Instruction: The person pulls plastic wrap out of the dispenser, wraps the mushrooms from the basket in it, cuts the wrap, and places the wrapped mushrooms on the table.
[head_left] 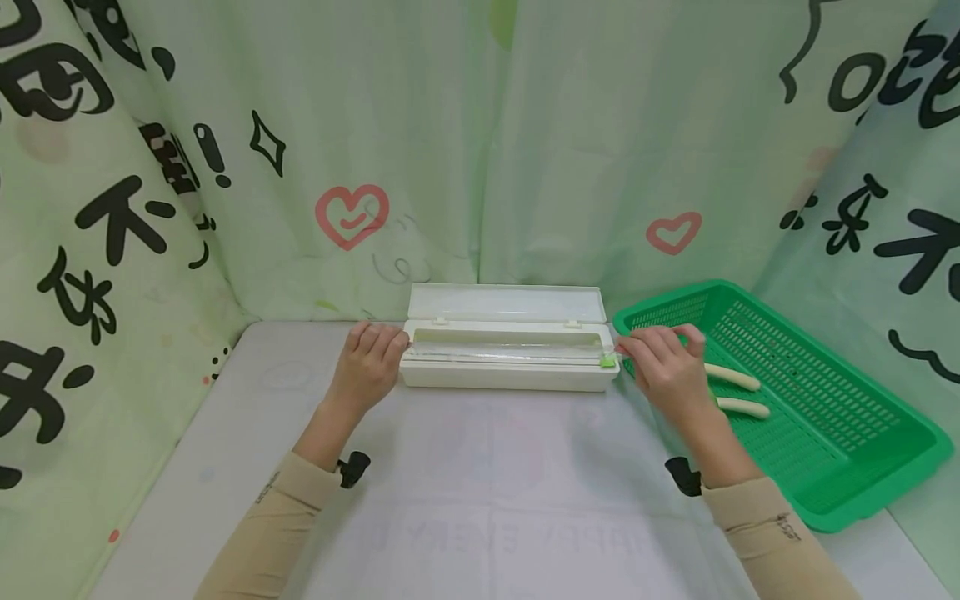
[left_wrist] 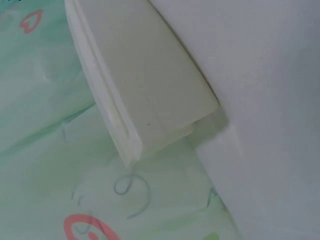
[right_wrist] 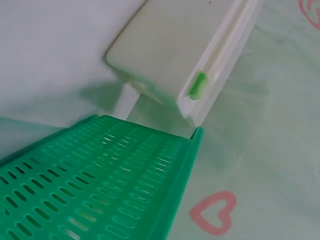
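A white cling film dispenser (head_left: 510, 377) stands at the back of the table, its lid (head_left: 506, 302) raised. Clear cling film (head_left: 510, 349) stretches across its opening. At the dispenser's left end, my left hand (head_left: 369, 362) pinches the film's edge with curled fingers. My right hand (head_left: 663, 371) pinches film at the right end, close to a small green slider (head_left: 607, 361). The fingertips' exact hold is partly hidden. Neither wrist view shows a hand; the left one has the dispenser (left_wrist: 150, 75), the right one its end with the green slider (right_wrist: 198, 85).
A green perforated basket (head_left: 825, 392) sits at the right, its near-left part behind my right hand and forearm. Two pale, long pieces (head_left: 742, 407) lie in it, partly covered by the hand. White cloth (head_left: 480, 492) covers the table. Printed green curtains (head_left: 570, 150) hang behind and at both sides.
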